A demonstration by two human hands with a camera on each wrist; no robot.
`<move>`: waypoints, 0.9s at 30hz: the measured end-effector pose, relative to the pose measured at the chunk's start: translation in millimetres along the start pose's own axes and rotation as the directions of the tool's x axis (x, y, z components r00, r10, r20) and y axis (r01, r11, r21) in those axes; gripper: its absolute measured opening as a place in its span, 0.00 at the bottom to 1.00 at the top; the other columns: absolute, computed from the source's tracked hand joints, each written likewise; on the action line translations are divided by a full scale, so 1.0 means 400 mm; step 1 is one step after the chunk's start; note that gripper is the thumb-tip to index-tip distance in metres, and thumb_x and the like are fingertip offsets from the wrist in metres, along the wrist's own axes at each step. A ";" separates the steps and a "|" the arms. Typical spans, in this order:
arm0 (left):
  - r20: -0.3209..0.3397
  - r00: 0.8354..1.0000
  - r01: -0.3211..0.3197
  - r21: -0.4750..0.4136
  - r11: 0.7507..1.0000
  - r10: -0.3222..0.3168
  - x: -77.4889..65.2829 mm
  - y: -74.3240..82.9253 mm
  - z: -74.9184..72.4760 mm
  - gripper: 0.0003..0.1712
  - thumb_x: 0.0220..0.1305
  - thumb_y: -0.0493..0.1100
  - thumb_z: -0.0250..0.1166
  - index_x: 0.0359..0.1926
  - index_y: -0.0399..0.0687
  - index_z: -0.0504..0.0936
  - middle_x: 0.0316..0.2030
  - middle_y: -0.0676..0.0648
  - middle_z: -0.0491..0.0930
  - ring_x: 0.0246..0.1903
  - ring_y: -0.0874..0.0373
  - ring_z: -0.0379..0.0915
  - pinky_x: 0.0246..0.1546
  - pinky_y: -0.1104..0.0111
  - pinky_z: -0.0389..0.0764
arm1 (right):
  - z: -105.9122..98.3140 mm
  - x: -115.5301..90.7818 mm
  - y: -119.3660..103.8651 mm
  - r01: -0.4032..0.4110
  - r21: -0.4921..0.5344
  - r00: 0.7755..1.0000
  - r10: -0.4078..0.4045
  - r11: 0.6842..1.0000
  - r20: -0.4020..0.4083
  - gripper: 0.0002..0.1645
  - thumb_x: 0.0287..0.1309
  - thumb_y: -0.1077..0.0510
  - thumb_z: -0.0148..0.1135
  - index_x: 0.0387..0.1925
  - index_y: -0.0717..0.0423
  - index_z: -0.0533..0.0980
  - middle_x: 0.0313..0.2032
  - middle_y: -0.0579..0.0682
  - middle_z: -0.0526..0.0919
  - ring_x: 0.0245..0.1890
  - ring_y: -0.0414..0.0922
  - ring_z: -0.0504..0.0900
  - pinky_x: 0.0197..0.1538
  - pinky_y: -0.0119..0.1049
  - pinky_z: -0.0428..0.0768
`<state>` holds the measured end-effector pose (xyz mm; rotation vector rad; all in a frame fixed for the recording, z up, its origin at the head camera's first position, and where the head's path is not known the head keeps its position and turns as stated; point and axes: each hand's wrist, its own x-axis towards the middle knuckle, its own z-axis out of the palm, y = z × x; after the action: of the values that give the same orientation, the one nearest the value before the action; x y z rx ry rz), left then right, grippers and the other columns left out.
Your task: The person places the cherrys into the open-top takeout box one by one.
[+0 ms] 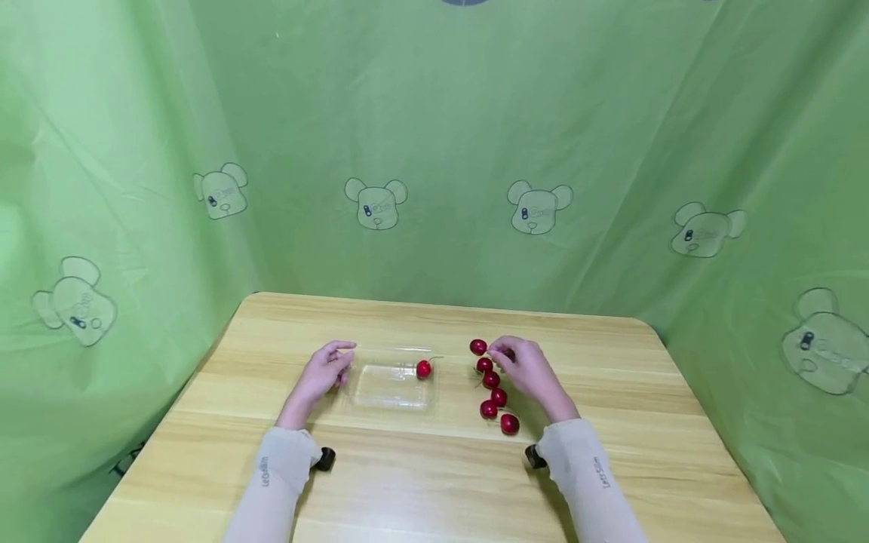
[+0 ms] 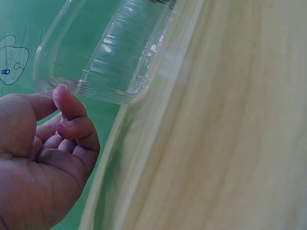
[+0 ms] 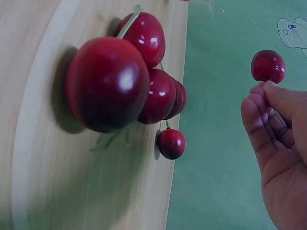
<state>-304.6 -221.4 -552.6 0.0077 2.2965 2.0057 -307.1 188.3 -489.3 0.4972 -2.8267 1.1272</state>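
Observation:
A clear plastic tray (image 1: pixel 390 400) sits on the table with one red cherry (image 1: pixel 424 369) at its right side. At the tray's left edge, my left hand (image 1: pixel 327 373) pinches the rim between thumb and index finger, the other fingers curled, as the left wrist view shows. My right hand (image 1: pixel 529 371) pinches the stem of a dark red cherry (image 3: pixel 267 66), which hangs off the fingertips above the table. Several more cherries (image 1: pixel 492 379) lie in a loose line beside that hand, some with green stems. One cherry (image 3: pixel 171 143) is partly covered by the right hand in the head view.
The light wooden table (image 1: pixel 421 483) has rounded far corners. A green curtain (image 1: pixel 448 151) with bear-head prints hangs behind it and on both sides.

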 end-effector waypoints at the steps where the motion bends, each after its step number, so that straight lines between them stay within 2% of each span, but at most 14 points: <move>1: 0.001 1.000 -0.004 0.000 1.000 0.004 0.000 0.001 0.002 0.22 0.78 0.43 0.59 0.67 0.40 0.75 0.29 0.45 0.77 0.24 0.60 0.72 0.26 0.73 0.73 | -0.001 -0.001 -0.001 -0.001 -0.007 1.000 0.001 1.000 0.001 0.08 0.72 0.60 0.62 0.45 0.59 0.83 0.37 0.60 0.86 0.33 0.49 0.82 0.35 0.32 0.81; 6: 0.005 1.000 -0.015 -0.002 1.000 0.015 0.001 0.005 0.001 0.22 0.78 0.43 0.59 0.67 0.40 0.75 0.30 0.44 0.77 0.24 0.58 0.72 0.26 0.72 0.73 | -0.001 0.002 -0.015 0.024 -0.021 1.000 -0.024 0.999 0.006 0.08 0.73 0.59 0.62 0.45 0.59 0.83 0.37 0.58 0.86 0.33 0.44 0.80 0.37 0.33 0.82; 11: 0.005 1.000 -0.008 0.005 1.000 0.008 -0.002 0.003 -0.004 0.22 0.78 0.43 0.59 0.67 0.41 0.75 0.29 0.44 0.77 0.24 0.58 0.72 0.26 0.72 0.74 | 0.014 0.005 -0.028 0.054 -0.038 0.999 -0.054 0.998 0.008 0.08 0.73 0.59 0.62 0.45 0.59 0.84 0.40 0.55 0.88 0.37 0.44 0.82 0.44 0.40 0.83; 15: 0.005 1.000 -0.008 0.011 1.000 0.008 -0.001 0.000 -0.003 0.22 0.78 0.42 0.59 0.67 0.39 0.74 0.28 0.44 0.77 0.23 0.59 0.72 0.26 0.72 0.73 | 0.025 0.005 -0.036 0.062 -0.038 0.998 -0.061 0.997 0.021 0.09 0.73 0.58 0.62 0.45 0.59 0.84 0.40 0.56 0.89 0.38 0.44 0.82 0.47 0.42 0.84; 21: 0.009 1.000 -0.010 0.011 1.000 0.010 -0.001 0.002 -0.003 0.23 0.78 0.43 0.59 0.68 0.38 0.73 0.29 0.44 0.77 0.24 0.59 0.71 0.25 0.72 0.72 | 0.038 0.013 -0.048 0.076 -0.042 0.997 -0.074 0.996 0.033 0.10 0.74 0.57 0.61 0.45 0.60 0.84 0.37 0.54 0.88 0.34 0.42 0.80 0.44 0.39 0.82; 27: 0.008 1.000 -0.011 0.012 1.000 0.011 0.000 0.001 -0.003 0.24 0.79 0.43 0.58 0.69 0.37 0.72 0.30 0.43 0.78 0.24 0.58 0.71 0.25 0.72 0.73 | 0.053 0.021 -0.060 0.091 -0.033 0.995 -0.089 0.995 0.055 0.09 0.74 0.57 0.62 0.42 0.58 0.84 0.30 0.51 0.84 0.29 0.40 0.76 0.36 0.34 0.78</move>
<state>-304.5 -222.7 -551.9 0.0292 2.3088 1.9940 -306.1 155.2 -487.4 0.6542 -2.8316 1.0612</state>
